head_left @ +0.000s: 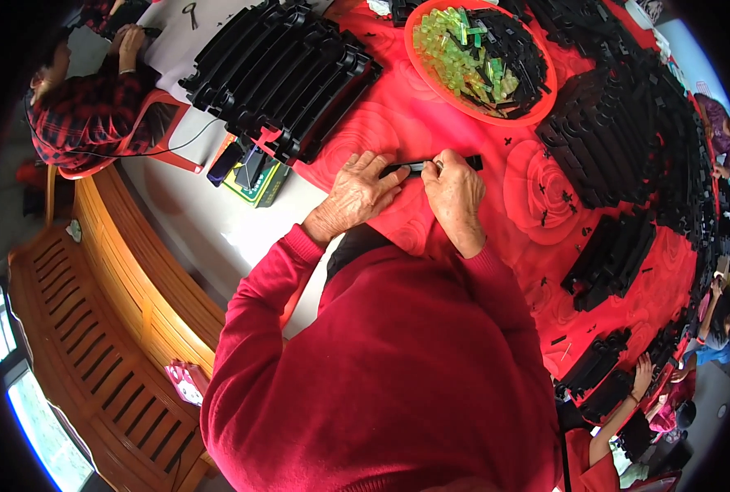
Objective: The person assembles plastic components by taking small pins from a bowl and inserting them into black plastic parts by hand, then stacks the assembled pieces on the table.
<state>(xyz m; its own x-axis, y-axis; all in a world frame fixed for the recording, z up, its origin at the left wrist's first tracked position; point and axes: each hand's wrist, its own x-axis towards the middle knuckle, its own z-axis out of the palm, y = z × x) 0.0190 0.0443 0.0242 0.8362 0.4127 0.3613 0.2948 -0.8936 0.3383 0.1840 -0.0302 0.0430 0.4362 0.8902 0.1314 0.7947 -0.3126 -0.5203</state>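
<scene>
A long, narrow black plastic strip [472, 163] lies crosswise in front of me, low over the red cloth. My left hand [358, 193] is closed at its left end, with the fingertips against it. Near its right part, my right hand [455, 195] has bent fingers and a thumb pressed on the strip, and the right end sticks out past the knuckles. Whether a smaller piece sits under the right fingers is hidden. Beyond my hands, a round orange-red tray [481, 121] holds yellow-green translucent pieces [442, 51] and loose black pieces [519, 59].
A stack of long black plastic housings [279, 78] stands at the far left, beside a green-yellow box [255, 185]. More black parts [602, 131] are piled on the right over the rose-patterned red cloth [537, 193]. A wooden bench [106, 353] is at left. Other people sit around the table.
</scene>
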